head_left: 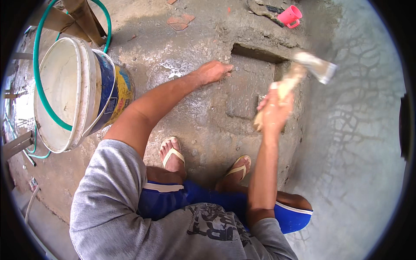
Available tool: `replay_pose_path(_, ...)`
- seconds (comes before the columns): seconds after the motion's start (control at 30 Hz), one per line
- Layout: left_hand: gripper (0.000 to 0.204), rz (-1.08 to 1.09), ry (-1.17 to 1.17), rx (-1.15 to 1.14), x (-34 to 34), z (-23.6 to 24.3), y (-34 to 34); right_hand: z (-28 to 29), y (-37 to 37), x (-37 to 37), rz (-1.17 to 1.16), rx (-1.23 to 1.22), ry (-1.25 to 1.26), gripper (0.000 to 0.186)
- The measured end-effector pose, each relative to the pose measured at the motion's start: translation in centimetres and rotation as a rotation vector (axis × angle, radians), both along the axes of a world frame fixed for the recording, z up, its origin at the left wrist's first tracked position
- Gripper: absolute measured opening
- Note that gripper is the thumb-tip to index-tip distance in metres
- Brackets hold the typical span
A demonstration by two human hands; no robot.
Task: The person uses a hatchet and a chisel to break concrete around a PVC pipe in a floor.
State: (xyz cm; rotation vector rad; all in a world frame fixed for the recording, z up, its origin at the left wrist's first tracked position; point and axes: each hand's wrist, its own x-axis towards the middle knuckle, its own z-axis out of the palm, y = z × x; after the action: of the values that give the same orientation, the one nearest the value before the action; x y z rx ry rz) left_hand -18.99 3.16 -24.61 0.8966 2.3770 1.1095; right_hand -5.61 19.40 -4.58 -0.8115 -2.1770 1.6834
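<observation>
My right hand (274,109) grips the wooden handle of a hammer (313,65), raised and blurred above a rough cement floor. The hammer's head hangs over a rectangular recess (255,55) cut in the cement. My left hand (214,71) rests flat on the cement just left of that recess, fingers spread, holding nothing. I am crouched, with both feet in sandals (172,157) below my arms.
A large white bucket (65,93) with a blue and yellow side stands at the left, a green hose (38,82) looping around it. A pink cup (289,16) sits at the top. A smoother grey wall (355,130) rises at the right. Wooden pieces lean at the top left.
</observation>
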Motion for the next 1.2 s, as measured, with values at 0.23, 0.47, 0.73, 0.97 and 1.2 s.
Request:
replay_pose_path(0.23,0.022,-0.067,0.146,0.036,-0.2,2.6,1.6,-8.1,-0.9,2.0,0.014,0.476,0.185,0.016)
replay_pose_path(0.47,0.019,0.015,0.109,0.099,0.2,0.9,-0.6,-0.3,-3.3,0.5,0.117,-0.029,-0.010,0.024)
replay_pose_path(0.73,0.023,0.006,0.192,0.014,-0.5,0.6,0.0,-9.7,-3.6,2.4,0.211,0.347,-0.238,0.029)
replay_pose_path(0.97,0.023,0.579,-0.436,0.137,-1.5,0.1,-2.3,-6.4,-1.2,1.5,0.092,-0.221,-0.151,0.019)
replay_pose_path(1.2,0.014,0.328,-0.335,0.220,-0.6,1.9,-2.5,-6.6,-0.1,3.7,-0.017,-0.357,-0.161,0.018)
